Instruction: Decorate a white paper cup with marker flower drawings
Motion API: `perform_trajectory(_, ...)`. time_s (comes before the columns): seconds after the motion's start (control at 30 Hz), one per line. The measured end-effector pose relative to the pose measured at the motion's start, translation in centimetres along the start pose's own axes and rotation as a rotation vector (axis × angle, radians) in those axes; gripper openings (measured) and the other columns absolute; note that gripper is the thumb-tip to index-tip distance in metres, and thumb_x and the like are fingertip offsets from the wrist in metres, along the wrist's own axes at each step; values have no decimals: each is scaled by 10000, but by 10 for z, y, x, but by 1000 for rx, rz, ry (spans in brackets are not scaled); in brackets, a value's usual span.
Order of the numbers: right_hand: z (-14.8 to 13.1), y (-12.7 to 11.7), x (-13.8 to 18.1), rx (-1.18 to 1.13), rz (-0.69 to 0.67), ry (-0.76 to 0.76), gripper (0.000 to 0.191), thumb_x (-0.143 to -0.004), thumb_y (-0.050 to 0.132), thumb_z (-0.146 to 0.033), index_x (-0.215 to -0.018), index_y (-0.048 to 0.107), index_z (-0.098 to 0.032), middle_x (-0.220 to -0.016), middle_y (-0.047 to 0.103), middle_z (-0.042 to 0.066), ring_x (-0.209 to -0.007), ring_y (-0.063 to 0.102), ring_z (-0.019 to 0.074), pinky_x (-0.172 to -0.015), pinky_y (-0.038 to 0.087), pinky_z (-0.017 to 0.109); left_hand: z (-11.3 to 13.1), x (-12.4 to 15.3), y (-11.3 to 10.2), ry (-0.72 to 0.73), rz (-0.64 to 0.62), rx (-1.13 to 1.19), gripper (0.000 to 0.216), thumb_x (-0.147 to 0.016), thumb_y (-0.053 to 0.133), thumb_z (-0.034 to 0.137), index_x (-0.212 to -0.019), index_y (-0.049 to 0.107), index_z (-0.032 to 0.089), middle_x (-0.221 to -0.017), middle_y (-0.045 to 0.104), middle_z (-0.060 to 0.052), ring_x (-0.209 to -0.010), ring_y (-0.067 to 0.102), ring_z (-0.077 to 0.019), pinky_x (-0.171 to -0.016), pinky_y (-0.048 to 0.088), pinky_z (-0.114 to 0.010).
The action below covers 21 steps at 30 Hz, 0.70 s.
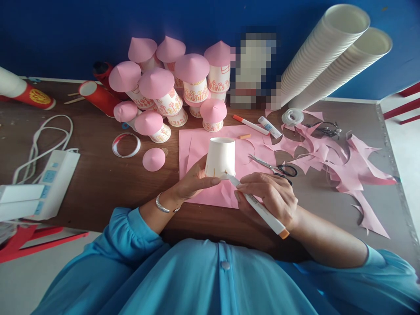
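Note:
A white paper cup (221,155), upside down, is held by my left hand (194,179) from its left side, thumb along the rim. My right hand (271,197) grips a white marker (262,213) with an orange end. The marker's tip meets the cup's wall near the rim, where a few short orange-brown marks show. Under the cup lie pink paper sheets (193,151). Black-handled scissors (272,166) rest just beyond my right hand, and a small orange-brown marker cap (244,136) lies on the paper.
Several decorated cup towers with pink cone roofs (192,69) stand at the back. Tall stacks of paper cups (324,52) lean at the right, behind pink paper scraps (344,162). A glue stick (269,127), red-capped marker (251,124), tape roll (292,117) and power strip (57,183) also lie there.

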State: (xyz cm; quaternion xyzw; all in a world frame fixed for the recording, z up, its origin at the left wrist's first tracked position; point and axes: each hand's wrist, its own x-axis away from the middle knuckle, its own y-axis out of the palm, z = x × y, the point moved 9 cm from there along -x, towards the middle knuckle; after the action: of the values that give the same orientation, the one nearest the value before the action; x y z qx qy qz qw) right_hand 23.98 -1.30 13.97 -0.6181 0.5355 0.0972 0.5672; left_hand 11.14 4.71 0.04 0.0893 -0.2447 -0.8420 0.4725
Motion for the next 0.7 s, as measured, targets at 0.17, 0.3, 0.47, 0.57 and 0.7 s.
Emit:
perform_trajectory(0.17, 0, 1, -2, -36, -15, 47, 169, -891, 680, -55, -950, 605, -195, -697, 696, -17, -582, 719, 146, -534, 574, 237, -1, 0, 0, 9, -20, 1, 470, -788, 910, 394, -1213, 749, 271, -1078, 723, -40, -993, 645, -206, -931, 531, -360)
perform_trajectory(0.3, 3, 2, -3, -91, -25, 94, 176, -891, 652, -48, -955, 600, -203, -687, 688, -26, -579, 718, 144, -525, 572, 238, -3, 0, -1, -7, -16, 2, 472, -785, 909, 395, -1210, 746, 270, -1084, 735, -41, -1000, 657, -217, -943, 531, -380)
perform_trajectory(0.47, 2, -8, -5, -99, 30, 76, 174, -917, 631, -74, -1016, 596, -214, -689, 675, -26, -566, 698, 143, -494, 582, 248, -1, 0, 0, -9, -1, 28, 528, -782, 899, 401, -1261, 718, 276, -1215, 753, -67, -1137, 687, -276, -1004, 537, -441)
perform_trajectory(0.57, 3, -12, -6, -93, 53, 62, 183, -916, 631, -74, -1027, 602, -217, -693, 674, -21, -575, 704, 152, -495, 601, 255, 0, 0, 2, -14, 0, 84, 543, -773, 887, 414, -1269, 706, 287, -1233, 774, -78, -1233, 698, -330, -1077, 526, -518)
perform_trajectory(0.7, 4, -15, -6, -90, 82, 52, 182, -914, 646, -60, -1031, 617, -197, -722, 700, 5, -605, 720, 158, -528, 623, 259, -2, 1, 4, -49, -16, 168, 464, -776, 866, 424, -1201, 737, 291, -1103, 812, -61, -1218, 736, -337, -1118, 518, -551)
